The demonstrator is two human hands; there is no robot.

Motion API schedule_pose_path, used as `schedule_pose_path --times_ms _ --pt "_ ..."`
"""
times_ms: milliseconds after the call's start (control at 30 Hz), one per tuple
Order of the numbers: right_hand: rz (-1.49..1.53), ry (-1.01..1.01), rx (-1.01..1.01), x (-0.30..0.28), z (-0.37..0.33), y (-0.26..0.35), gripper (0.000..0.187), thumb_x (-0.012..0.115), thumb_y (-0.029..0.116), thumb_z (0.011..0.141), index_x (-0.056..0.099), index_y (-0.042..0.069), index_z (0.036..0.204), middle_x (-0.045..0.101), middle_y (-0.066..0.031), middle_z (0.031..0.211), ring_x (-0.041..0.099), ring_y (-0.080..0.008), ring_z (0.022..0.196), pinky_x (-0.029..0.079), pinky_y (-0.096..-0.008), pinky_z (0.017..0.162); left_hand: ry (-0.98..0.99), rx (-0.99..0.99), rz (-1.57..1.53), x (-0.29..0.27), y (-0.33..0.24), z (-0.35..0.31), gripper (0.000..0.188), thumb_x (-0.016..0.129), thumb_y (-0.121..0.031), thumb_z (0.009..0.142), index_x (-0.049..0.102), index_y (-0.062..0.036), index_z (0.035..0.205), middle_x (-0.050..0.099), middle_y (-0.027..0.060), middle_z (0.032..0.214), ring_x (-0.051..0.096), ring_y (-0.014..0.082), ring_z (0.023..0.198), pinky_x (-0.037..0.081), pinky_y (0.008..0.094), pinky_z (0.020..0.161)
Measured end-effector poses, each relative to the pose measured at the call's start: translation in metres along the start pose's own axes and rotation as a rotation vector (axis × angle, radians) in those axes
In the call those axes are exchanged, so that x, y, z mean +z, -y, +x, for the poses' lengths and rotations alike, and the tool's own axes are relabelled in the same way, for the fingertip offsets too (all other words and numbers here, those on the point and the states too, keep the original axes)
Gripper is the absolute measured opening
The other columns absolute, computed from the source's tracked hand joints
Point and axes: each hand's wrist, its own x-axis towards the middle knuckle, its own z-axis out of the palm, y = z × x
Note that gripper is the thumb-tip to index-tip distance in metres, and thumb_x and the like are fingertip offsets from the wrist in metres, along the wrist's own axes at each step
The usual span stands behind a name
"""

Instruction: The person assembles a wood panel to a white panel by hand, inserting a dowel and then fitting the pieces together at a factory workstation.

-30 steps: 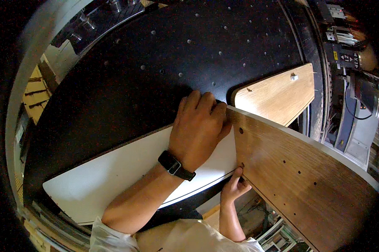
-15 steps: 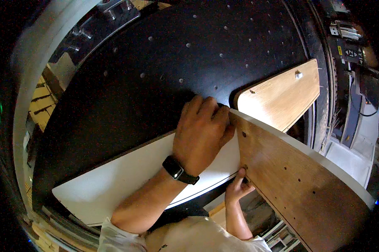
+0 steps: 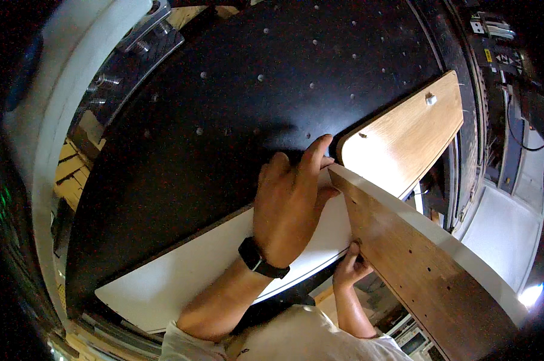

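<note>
A wood-grain panel [image 3: 410,253] with a pale edge and several small holes stands on edge, its end against a white panel [image 3: 163,277] with a dark outline. At the upper corner of that joint is my left hand [image 3: 284,195], a dark watch on its wrist. Its index finger is raised and stretched out; the thumb and another fingertip are at the wood-grain panel's end. Below, my right hand [image 3: 351,269] is closed at the lower corner of the wood-grain panel, thumb up against it. Its other fingertips are partly hidden.
A dark surface dotted with studs [image 3: 230,78] spreads beneath. A light wooden board [image 3: 404,132] with a small metal fitting lies on it, just beyond the joint. A pale curved frame [image 3: 61,120] runs along the left, and machine parts [image 3: 506,66] line the right.
My left index finger has lifted off the joint and straightened. My right hand keeps its place at the lower corner. The whole view has shifted slightly.
</note>
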Motion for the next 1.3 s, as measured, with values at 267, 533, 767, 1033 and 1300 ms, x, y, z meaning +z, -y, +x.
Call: schedule_pose_path --times_ms 267,533,767,1033,1300 --pt "-0.065 0.011 0.053 -0.004 0.0 0.002 0.02 0.068 0.002 0.096 0.063 -0.004 0.115 0.07 -0.0191 0.117 0.066 -0.0292 0.102 0.054 -0.0418 0.092 -0.024 0.061 0.022 0.003 0.002 -0.006 0.058 0.081 -0.017 0.081 0.059 -0.0137 0.135 0.077 -0.0002 0.114 0.063 0.0314 0.087 0.048 0.0431 0.085" --pt "-0.066 0.03 0.01 0.003 0.015 0.007 0.022 0.069 -0.003 0.093 0.068 -0.007 0.115 0.072 -0.018 0.117 0.067 -0.0274 0.104 0.054 -0.0412 0.093 -0.087 0.142 0.138 0.008 0.008 -0.003 0.043 0.081 -0.024 0.081 0.069 -0.0186 0.122 0.077 0.0009 0.107 0.067 0.0293 0.083 0.051 0.0468 0.085" --pt "0.08 -0.064 0.005 0.022 0.027 0.032 0.014 0.068 0.005 0.099 0.072 -0.008 0.105 0.075 -0.0088 0.101 0.066 -0.0159 0.093 0.052 -0.0305 0.086 -0.187 0.253 0.059 0.022 0.015 -0.007 0.019 0.078 -0.015 0.078 0.074 -0.0122 0.096 0.075 0.0071 0.088 0.061 0.0322 0.085 0.048 0.0449 0.08" --pt "0.095 0.053 0.05 0.01 0.024 0.024 0.017 0.071 0.002 0.096 0.067 -0.009 0.108 0.073 -0.0153 0.104 0.068 -0.0235 0.094 0.054 -0.0354 0.089 -0.133 0.302 0.158 0.023 0.022 -0.003 0.015 0.078 -0.019 0.078 0.073 -0.0143 0.092 0.073 0.0071 0.081 0.065 0.0325 0.08 0.051 0.0455 0.08" --pt "-0.141 0.154 -0.055 -0.027 0.027 -0.003 0.023 0.071 -0.004 0.094 0.066 -0.005 0.116 0.071 -0.0067 0.108 0.064 -0.0136 0.098 0.051 -0.0281 0.088 -0.111 0.396 0.137 0.009 0.009 -0.007 0.008 0.075 -0.009 0.085 0.076 -0.0087 0.093 0.076 0.0066 0.086 0.068 0.0226 0.074 0.052 0.034 0.076"
